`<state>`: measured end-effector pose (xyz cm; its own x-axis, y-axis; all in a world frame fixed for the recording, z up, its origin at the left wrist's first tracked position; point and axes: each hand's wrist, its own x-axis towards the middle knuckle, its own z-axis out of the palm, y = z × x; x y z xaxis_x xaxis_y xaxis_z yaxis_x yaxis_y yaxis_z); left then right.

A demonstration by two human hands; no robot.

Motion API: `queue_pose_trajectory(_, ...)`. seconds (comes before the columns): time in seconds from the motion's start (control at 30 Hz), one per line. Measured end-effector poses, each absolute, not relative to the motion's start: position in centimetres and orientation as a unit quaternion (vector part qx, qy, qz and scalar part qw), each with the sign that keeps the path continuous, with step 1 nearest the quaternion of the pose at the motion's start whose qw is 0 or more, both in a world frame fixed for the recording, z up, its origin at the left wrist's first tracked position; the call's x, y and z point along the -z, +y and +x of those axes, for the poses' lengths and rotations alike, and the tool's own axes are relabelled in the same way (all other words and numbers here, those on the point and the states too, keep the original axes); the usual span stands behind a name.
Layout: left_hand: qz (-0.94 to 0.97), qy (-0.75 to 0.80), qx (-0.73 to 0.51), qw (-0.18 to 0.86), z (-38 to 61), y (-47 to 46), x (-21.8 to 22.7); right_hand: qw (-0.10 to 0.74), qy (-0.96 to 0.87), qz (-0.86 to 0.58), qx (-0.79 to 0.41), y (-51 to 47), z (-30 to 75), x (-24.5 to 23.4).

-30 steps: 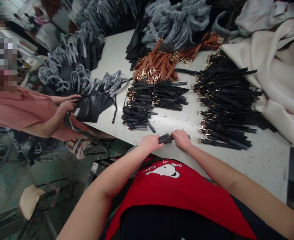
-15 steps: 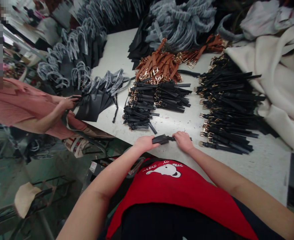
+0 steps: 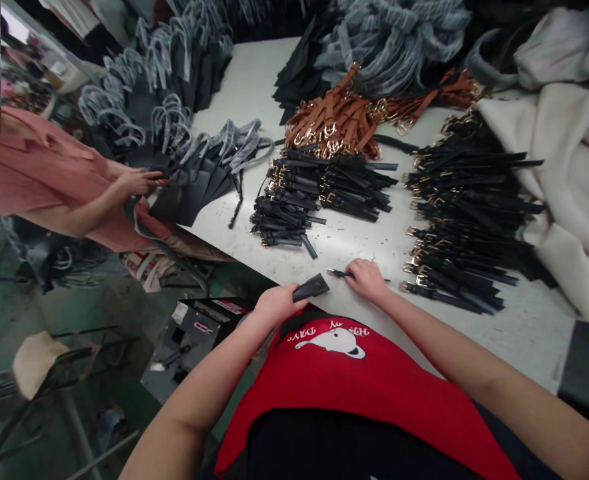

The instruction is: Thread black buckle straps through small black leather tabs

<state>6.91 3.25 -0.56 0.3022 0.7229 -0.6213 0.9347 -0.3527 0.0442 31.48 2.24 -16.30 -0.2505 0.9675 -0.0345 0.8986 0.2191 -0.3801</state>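
My left hand (image 3: 277, 307) is closed around a wide black leather strap piece (image 3: 312, 288), whose free end points to the right just above the table's front edge. My right hand (image 3: 367, 279) rests at the table's edge, fingers closed on a slim dark item with a shiny tip (image 3: 338, 273); its exact kind is too small to make out. A gap separates the two held pieces. Beyond my hands lie bundles of black buckle straps (image 3: 294, 220), and a longer row of black buckle straps (image 3: 454, 247) lies to the right.
Brown straps with gold rings (image 3: 331, 120) and grey wrapped handles (image 3: 389, 50) are heaped behind. Cream cloth (image 3: 569, 173) covers the right side. At left, a co-worker in a pink shirt (image 3: 49, 173) handles black panels (image 3: 194, 190). A dark box (image 3: 194, 340) stands below the table (image 3: 254, 260).
My left hand has drawn the leather piece down and left, away from my right hand. The two held pieces were together before and are now apart. The view has shifted slightly.
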Motion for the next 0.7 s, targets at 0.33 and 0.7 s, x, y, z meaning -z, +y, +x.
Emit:
queue_pose_trajectory(0.33,0.781,0.521,0.281,0.198,8.1,2.2,-0.1,0.149,-0.719,-0.653,-0.184,-1.2,32.3,17.0)
queue_pose_trajectory(0.7,0.811,0.461,0.313,0.179,13.4,5.6,0.4,0.138,-0.715,-0.66,-0.184,-1.1,32.0,17.3)
